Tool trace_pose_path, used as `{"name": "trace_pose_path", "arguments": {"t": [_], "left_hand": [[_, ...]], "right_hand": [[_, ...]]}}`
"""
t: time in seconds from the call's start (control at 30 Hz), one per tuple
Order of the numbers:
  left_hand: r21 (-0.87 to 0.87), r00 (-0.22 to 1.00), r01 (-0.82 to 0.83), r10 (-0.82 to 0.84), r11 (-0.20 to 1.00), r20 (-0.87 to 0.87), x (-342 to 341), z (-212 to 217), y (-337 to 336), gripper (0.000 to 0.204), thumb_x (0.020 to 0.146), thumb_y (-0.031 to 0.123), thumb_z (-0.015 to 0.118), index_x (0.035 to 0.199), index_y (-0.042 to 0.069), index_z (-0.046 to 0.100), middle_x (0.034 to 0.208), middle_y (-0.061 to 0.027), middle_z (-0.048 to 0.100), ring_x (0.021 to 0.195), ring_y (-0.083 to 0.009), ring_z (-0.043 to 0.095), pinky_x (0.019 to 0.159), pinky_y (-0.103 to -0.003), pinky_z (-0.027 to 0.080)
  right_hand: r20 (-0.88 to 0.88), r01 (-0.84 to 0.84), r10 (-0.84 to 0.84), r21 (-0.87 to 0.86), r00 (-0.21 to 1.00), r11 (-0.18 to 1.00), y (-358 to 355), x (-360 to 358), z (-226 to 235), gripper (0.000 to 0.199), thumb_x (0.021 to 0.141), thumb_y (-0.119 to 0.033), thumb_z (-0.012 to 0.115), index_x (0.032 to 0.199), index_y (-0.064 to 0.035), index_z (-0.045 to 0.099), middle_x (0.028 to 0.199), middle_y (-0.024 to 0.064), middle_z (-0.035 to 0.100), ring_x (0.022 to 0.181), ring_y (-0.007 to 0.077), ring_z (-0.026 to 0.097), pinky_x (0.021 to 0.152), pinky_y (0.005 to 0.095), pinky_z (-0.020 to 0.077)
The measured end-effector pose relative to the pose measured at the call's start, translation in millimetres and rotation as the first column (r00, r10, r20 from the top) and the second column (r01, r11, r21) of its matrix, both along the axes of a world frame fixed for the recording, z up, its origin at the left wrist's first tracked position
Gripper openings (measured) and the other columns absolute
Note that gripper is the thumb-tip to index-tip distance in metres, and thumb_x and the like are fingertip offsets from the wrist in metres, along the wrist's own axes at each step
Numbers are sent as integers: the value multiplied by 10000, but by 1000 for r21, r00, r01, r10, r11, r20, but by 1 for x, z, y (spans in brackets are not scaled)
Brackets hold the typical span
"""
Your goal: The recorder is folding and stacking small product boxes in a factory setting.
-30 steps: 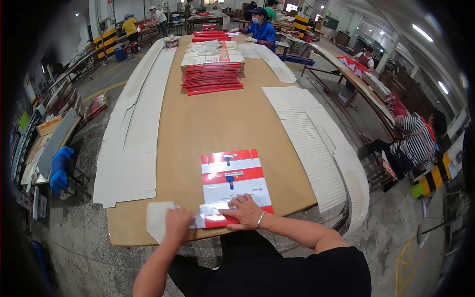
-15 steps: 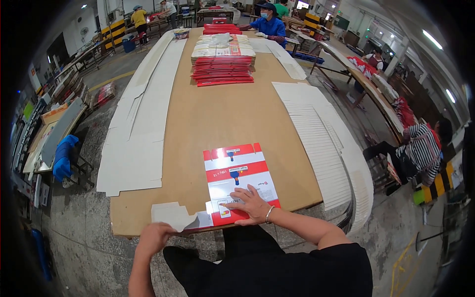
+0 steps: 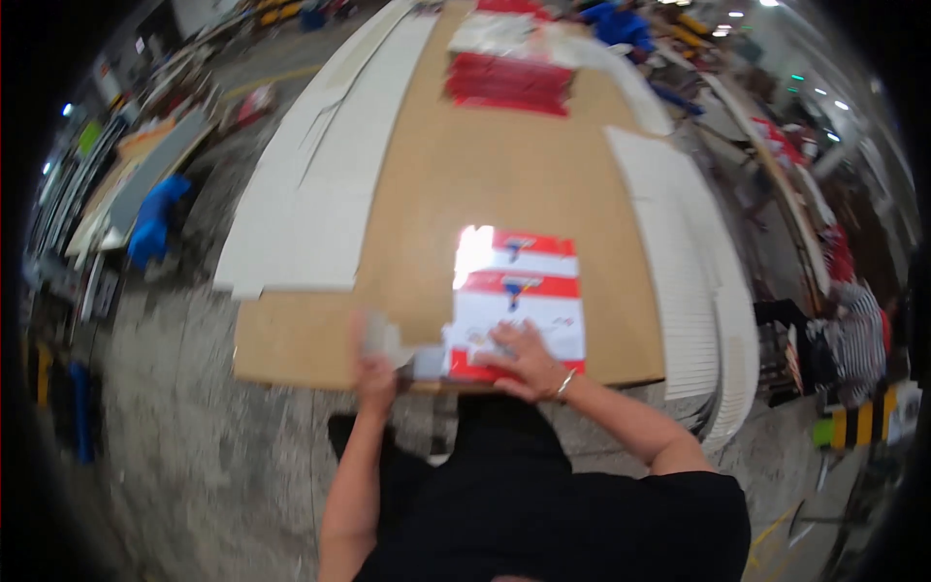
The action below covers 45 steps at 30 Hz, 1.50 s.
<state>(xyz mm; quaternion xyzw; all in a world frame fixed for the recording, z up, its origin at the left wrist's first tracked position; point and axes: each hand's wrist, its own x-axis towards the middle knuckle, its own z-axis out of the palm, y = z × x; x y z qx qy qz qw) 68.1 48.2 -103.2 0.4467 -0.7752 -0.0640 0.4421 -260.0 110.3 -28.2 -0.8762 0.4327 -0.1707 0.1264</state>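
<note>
A flat red-and-white printed carton [image 3: 518,299] lies at the near edge of the brown table [image 3: 465,175]. My right hand [image 3: 529,361] rests on its lower part with the fingers spread, pressing it flat. To the left, my left hand [image 3: 376,378] is closed on a whitish piece of cardboard [image 3: 380,336], which stands up from the fingers and is smeared by motion. Between that hand and the printed carton lies a pale grey flap [image 3: 425,363]; I cannot tell whether the whitish piece is joined to it.
White cardboard sheets [image 3: 308,213] lie along the table's left side. More white sheets, overlapped in a row [image 3: 684,291], line the right. A stack of red cartons [image 3: 509,83] stands at the far end, near a person in blue [image 3: 621,26]. Someone in stripes [image 3: 855,330] sits right.
My left hand has raised the whitish cardboard from lying flat to standing up, and moved nearer the printed carton. My right hand stays spread on the carton. The whole view has shifted and blurred.
</note>
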Motion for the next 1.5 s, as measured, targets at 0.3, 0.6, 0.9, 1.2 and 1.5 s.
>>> {"name": "trace_pose_path", "arguments": {"t": [0.3,0.6,0.9,1.2,1.5], "left_hand": [[324,745,222,-374,920,552,-28,84,6,590,900,494,554,1430,254,454,1526,-215,279,1391,-496,210,1131,-632,125],[300,732,47,-237,953,639,-47,87,10,541,934,428,513,1455,332,404,1569,-160,218,1418,-464,175,1062,-713,158],[241,767,-58,-111,969,631,-74,86,-26,472,870,363,618,1335,315,553,1324,-195,434,1262,-415,379,999,-735,217],[303,920,-24,-97,953,379,-32,91,-39,459,846,221,633,1282,101,557,1341,-165,455,1294,-367,392,1106,-616,203],[371,916,-121,-40,921,398,-26,102,-47,442,819,204,651,1245,107,584,1327,-154,469,1294,-358,405,1115,-612,205]], "right_hand": [[-163,-33,26,-39,986,999,7,8,13,558,845,-323,687,1361,-426,501,1489,81,376,1388,384,297,1095,658,202],[-141,-46,48,12,989,999,1,6,17,533,835,-339,697,1338,-399,533,1493,56,378,1398,350,281,1129,620,171],[-107,-84,87,31,990,996,-8,8,21,555,821,-281,695,1349,-240,530,1461,82,427,1368,335,349,1104,614,218],[595,676,-649,225,475,701,-194,-201,7,285,859,-116,662,1121,-4,642,1184,135,627,998,244,630,905,364,503],[668,269,-736,693,108,669,-342,-166,-9,182,788,9,662,962,-37,689,950,34,684,861,133,631,800,276,520]]}}
